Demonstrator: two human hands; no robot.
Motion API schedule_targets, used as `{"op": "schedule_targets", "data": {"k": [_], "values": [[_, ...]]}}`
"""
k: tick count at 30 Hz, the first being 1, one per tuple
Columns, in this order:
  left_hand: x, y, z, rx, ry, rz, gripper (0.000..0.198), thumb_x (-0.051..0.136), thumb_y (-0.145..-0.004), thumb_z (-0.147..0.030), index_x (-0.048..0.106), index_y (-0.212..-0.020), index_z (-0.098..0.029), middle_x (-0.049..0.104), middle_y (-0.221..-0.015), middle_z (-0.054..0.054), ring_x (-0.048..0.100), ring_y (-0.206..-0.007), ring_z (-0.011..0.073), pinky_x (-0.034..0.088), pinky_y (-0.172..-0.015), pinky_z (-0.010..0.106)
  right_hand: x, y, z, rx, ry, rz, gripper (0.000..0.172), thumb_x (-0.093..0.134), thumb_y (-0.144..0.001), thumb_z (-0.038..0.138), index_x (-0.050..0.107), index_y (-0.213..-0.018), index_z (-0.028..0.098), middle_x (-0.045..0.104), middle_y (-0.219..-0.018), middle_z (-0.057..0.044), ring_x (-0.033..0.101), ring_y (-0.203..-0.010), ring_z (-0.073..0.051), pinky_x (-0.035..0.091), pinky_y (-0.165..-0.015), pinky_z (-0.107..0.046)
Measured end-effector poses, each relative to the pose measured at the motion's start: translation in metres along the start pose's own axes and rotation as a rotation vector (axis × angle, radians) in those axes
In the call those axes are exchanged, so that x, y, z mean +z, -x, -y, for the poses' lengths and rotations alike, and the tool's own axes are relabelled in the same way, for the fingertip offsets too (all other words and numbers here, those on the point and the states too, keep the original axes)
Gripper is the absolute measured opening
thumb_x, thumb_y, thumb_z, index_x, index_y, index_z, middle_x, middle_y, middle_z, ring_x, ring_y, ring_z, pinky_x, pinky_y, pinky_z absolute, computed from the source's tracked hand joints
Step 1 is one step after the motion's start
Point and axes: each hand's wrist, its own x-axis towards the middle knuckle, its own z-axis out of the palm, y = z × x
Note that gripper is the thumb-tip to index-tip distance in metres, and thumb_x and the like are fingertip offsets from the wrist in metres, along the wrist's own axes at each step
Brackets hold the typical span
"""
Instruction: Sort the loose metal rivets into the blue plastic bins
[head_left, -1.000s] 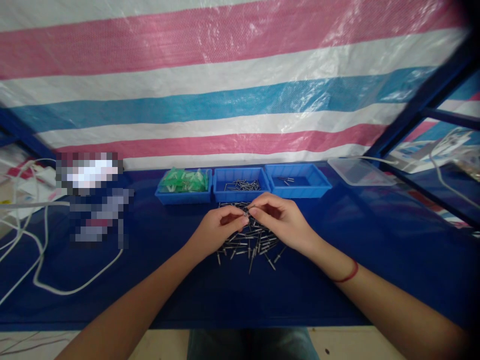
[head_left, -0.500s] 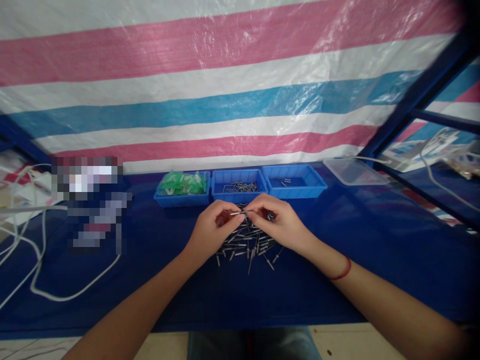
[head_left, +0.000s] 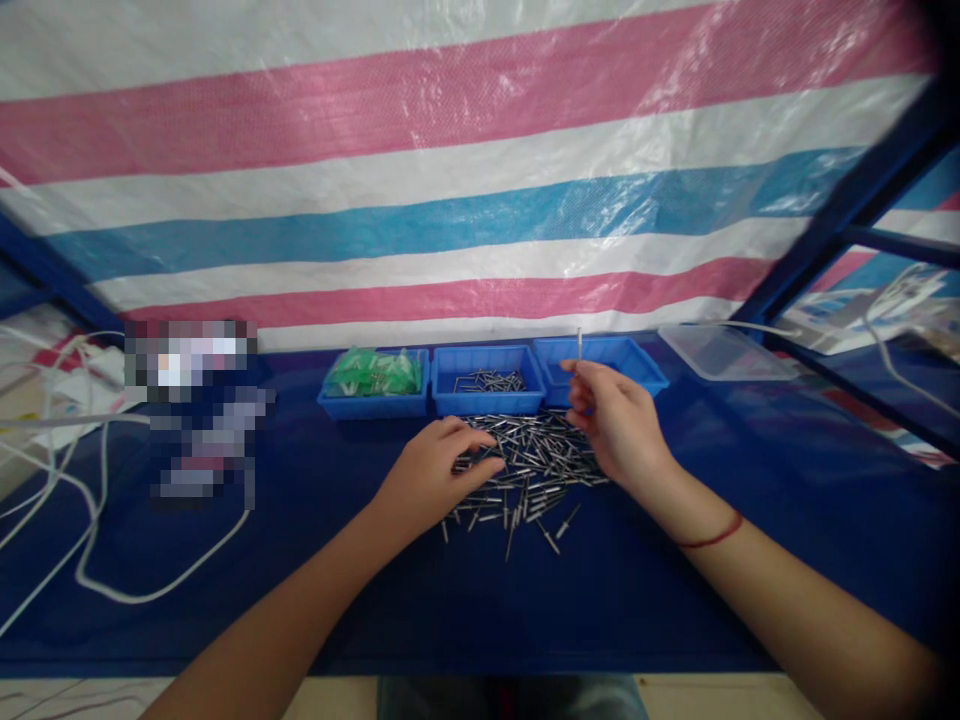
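Observation:
Between the thumb and fingers of my right hand (head_left: 619, 415) a pop rivet (head_left: 579, 343) is pinched, standing upright. That hand is raised at the front of the right blue bin (head_left: 645, 375), hiding part of the bin's inside. My left hand (head_left: 431, 465) lies at the left side of a heap of pop rivets (head_left: 536, 450), its thumb and fingers apart with nothing visible between them. Behind the heap, the middle blue bin (head_left: 487, 405) has more rivets (head_left: 495, 381) in it. Both hands cover parts of the heap.
The left blue bin (head_left: 375, 404) is filled with green and clear plastic packets (head_left: 375, 372). A translucent lid (head_left: 720, 352) lies at the back right. White cables (head_left: 135, 598) loop over the left of the blue table (head_left: 360, 620), near blurred-out items (head_left: 217, 440).
My hands were together over the heap, a rivet held between them. Now my right hand has carried a rivet up and right to the right bin, and my left hand has opened.

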Motion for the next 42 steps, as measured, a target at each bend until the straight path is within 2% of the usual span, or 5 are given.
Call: {"op": "schedule_targets", "data": {"k": [5,11,21,27,42], "values": [[0.007,0.004,0.001,0.076,-0.193,0.175,0.026,0.06,-0.087,-0.039,0.07,-0.105,-0.024,0.064,-0.101,0.006,0.058,-0.091,0.0204,0.041,-0.082,0.033,-0.003,-0.005,0.0,0.151,-0.114,-0.013,0.033,0.058,-0.079,0.05,0.064,-0.088,0.019,0.042,-0.061,0.004,0.033,-0.044,-0.007,0.022,-0.034,-0.021],[0.008,0.006,-0.001,0.083,-0.27,0.183,0.019,0.055,-0.092,-0.032,0.071,-0.094,-0.023,0.063,-0.098,0.004,0.055,-0.088,0.0174,0.037,-0.074,0.029,0.012,0.016,-0.001,0.209,-0.055,0.195,0.03,0.062,-0.079,0.048,0.066,-0.082,0.018,0.044,-0.062,0.003,0.034,-0.048,-0.007,0.021,-0.038,-0.021],[0.012,0.008,0.0,0.105,-0.301,0.131,0.018,0.05,-0.094,-0.03,0.066,-0.092,-0.021,0.062,-0.1,0.003,0.055,-0.088,0.0166,0.034,-0.071,0.03,0.015,0.029,-0.005,-0.233,0.519,0.47,0.029,0.052,-0.088,0.041,0.066,-0.074,0.019,0.06,-0.067,-0.002,0.053,-0.061,-0.014,0.042,-0.057,-0.028],[0.007,0.004,-0.002,0.03,-0.087,0.001,0.016,0.045,-0.095,-0.024,0.059,-0.09,-0.018,0.063,-0.096,0.004,0.057,-0.089,0.0163,0.039,-0.074,0.029,0.016,0.032,-0.004,-0.504,0.729,0.619,0.015,0.054,-0.089,0.03,0.067,-0.086,0.021,0.066,-0.078,-0.005,0.057,-0.067,-0.017,0.045,-0.062,-0.031],[0.009,0.005,-0.007,0.015,0.318,-0.186,0.013,0.057,-0.09,-0.029,0.062,-0.094,-0.017,0.06,-0.089,0.003,0.056,-0.079,0.0133,0.044,-0.071,0.025,0.022,0.041,-0.003,-0.41,0.53,0.696,0.026,0.05,-0.093,0.036,0.063,-0.077,0.021,0.062,-0.076,-0.004,0.057,-0.071,-0.017,0.045,-0.066,-0.032]]}}
